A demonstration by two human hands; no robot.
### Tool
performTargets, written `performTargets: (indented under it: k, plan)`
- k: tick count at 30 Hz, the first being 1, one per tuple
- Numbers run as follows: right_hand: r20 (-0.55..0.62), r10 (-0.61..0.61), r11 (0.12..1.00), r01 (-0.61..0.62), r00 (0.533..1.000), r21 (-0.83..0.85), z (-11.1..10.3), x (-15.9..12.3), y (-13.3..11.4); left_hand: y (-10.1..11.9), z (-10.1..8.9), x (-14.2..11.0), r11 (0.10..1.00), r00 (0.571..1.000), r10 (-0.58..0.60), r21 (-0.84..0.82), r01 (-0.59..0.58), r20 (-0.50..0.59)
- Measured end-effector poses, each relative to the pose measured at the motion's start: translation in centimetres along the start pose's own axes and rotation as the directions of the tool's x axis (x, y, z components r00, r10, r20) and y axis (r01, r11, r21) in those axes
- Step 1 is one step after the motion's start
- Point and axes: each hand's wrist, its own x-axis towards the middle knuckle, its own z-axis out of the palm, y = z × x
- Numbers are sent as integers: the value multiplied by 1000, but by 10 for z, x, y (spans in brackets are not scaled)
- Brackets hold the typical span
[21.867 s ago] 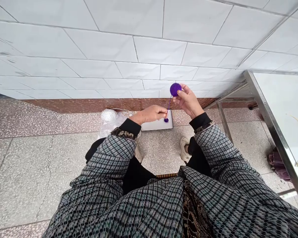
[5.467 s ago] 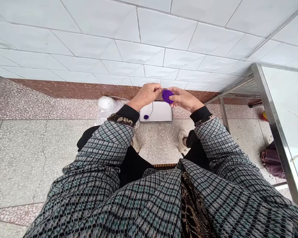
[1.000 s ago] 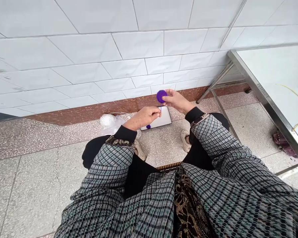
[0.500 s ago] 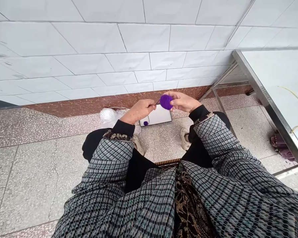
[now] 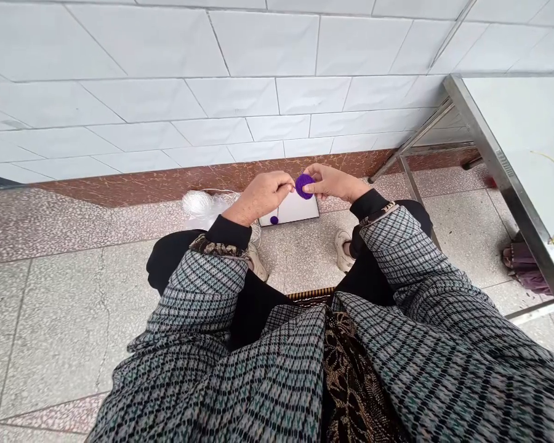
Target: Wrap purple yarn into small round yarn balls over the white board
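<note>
Between the thumb and fingers of my right hand [image 5: 327, 183] is a purple ball of yarn [image 5: 304, 186]. My left hand [image 5: 266, 195], just left of the ball, is closed in a pinch on the purple yarn strand close to the ball. Beneath my hands a shallow white tray or box lid [image 5: 295, 209] with a dark rim lies on the floor. A smaller purple yarn ball [image 5: 274, 219] rests near its front left corner, with a thin strand rising from it toward my left hand.
A bundle of white yarn in clear plastic [image 5: 198, 206] lies on the floor left of the tray. A metal-framed table [image 5: 498, 154] stands at the right, with maroon cloth [image 5: 526, 267] beneath it. The tiled wall [image 5: 240, 98] rises right behind the tray.
My left hand has come closer to the ball, and the strand between them is shorter. The ball has turned slightly in my right hand. The view has shifted a little.
</note>
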Motion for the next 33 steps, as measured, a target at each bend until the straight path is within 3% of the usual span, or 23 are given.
performTargets:
  k: [4, 7, 9, 11, 14, 17, 19, 21, 24, 26, 29, 33]
  plan:
    - [239, 76, 997, -69, 968, -35, -2, -5, 0, -4, -4, 3, 1000, 999, -20, -18, 19, -47]
    - [346, -55, 990, 7, 937, 139, -6, -6, 1, -9, -2, 7, 996, 992, -92, -24, 90, -87]
    - [272, -203, 945, 116, 941, 306, -8, -6, 0, -12, 2, 9, 988, 984, -152, -34, 149, -96]
    - [91, -297, 875, 232, 951, 425, -10, -3, -2, -12, 7, 10, 986, 986, -162, -53, 159, -49]
    - [-192, -279, 829, 337, 941, 446, -10, 7, 0, -6, 12, 9, 993, 993, -64, -92, 73, 95]
    - [-280, -182, 915, 267, 943, 302, -7, 16, 6, 4, 9, 5, 991, 983, -2, -128, 26, 184]
    - [-169, -113, 981, 137, 979, 140, -6, 17, 11, 7, 3, 3, 988, 984, -24, -149, 51, 174]
    - [69, -35, 999, 36, 997, -18, -5, 12, 11, 8, -3, 2, 983, 989, -65, -160, 85, 130]
    - [436, -26, 998, 52, 899, -47, -7, 1, 7, 3, -10, 2, 981, 990, -115, -150, 126, 84]
    - [507, -150, 988, 117, 849, 95, -11, -5, 4, 0, -11, 3, 979, 987, -141, -139, 151, 79]
    - [330, -306, 928, 203, 893, 312, -16, -6, 0, -1, -10, 5, 973, 982, -175, -141, 183, 68]
    - [21, -282, 876, 249, 959, 413, -16, -2, -2, -1, -5, 6, 967, 984, -159, -191, 171, 78]
